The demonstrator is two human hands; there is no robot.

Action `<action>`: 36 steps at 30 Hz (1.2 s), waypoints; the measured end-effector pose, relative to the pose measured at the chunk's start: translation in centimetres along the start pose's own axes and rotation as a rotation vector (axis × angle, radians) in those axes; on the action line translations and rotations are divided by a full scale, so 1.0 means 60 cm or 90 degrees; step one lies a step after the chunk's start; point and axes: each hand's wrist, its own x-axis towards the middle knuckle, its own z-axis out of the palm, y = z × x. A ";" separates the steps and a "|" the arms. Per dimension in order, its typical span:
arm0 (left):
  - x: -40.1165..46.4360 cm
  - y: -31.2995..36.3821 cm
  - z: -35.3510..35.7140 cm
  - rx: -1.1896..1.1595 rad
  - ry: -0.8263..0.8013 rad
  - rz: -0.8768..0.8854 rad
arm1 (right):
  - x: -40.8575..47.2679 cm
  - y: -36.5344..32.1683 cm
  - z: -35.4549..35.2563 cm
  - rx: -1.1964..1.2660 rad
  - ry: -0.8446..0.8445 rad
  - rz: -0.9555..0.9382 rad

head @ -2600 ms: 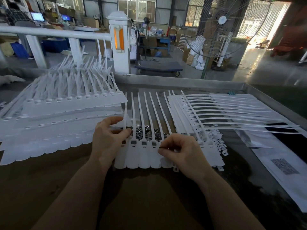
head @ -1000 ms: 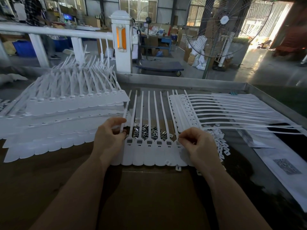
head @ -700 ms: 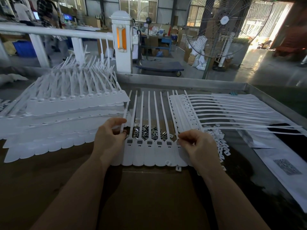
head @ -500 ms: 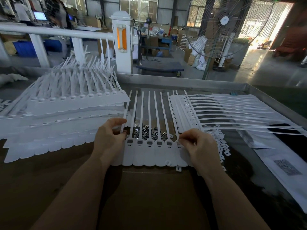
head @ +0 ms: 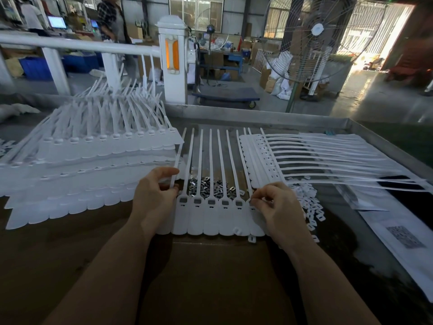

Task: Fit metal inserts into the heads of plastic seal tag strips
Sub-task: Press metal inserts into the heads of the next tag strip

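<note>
The joined white plastic seal tag strip sheet (head: 218,214), lying between both hands, is judged light and floppy; its leftmost tail is pinched by the left hand (head: 155,195), its rightmost head by the right hand (head: 277,207).

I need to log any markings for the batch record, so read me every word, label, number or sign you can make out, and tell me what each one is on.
No text can be read.
Square printed code on the white paper sheet at right: a blurred pattern, not legible.
Lit computer screen in the far background: too small to read.
White plastic seal tag strips between the hands: no print shows.
</note>
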 end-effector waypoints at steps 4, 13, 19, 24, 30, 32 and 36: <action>-0.002 0.000 0.000 0.005 -0.001 -0.002 | 0.000 0.006 0.004 -0.063 -0.001 -0.015; -0.001 -0.003 0.001 -0.005 -0.005 0.001 | -0.003 0.010 0.008 -0.107 0.022 -0.046; -0.001 -0.005 0.002 0.000 -0.005 0.009 | -0.005 0.005 0.005 -0.056 0.067 -0.059; -0.002 -0.005 0.002 0.001 -0.004 0.014 | -0.007 0.003 0.004 -0.048 0.067 -0.048; -0.002 -0.004 0.002 0.012 0.001 0.022 | -0.011 -0.006 0.004 -0.035 0.064 -0.068; -0.002 -0.005 0.003 0.026 0.004 0.031 | -0.012 -0.007 0.005 -0.027 0.060 -0.070; -0.004 -0.006 0.009 0.091 0.021 0.070 | -0.012 -0.007 0.006 -0.030 0.050 -0.077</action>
